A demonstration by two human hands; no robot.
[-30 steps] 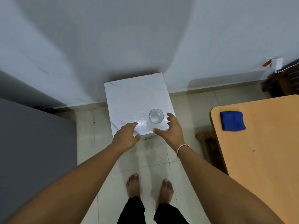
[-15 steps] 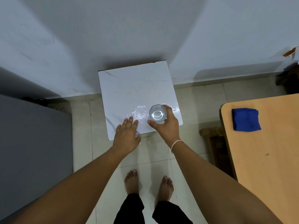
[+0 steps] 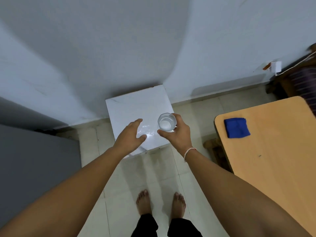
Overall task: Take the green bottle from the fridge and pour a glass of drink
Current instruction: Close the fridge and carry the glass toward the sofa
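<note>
right hand (image 3: 177,134) holds a glass (image 3: 166,122) over a white stand (image 3: 136,106)

bare feet (image 3: 160,202) stand on the tile floor. the right hand's fingers wrap the clear glass, closed round its side, above the stand's right front part. the left hand (image 3: 130,135) is spread open and empty over the stand's front left. a wooden table (image 3: 273,151) at right carries a blue cloth (image 3: 236,127). the stand sits in the wall corner. no green bottle is in view.
</note>
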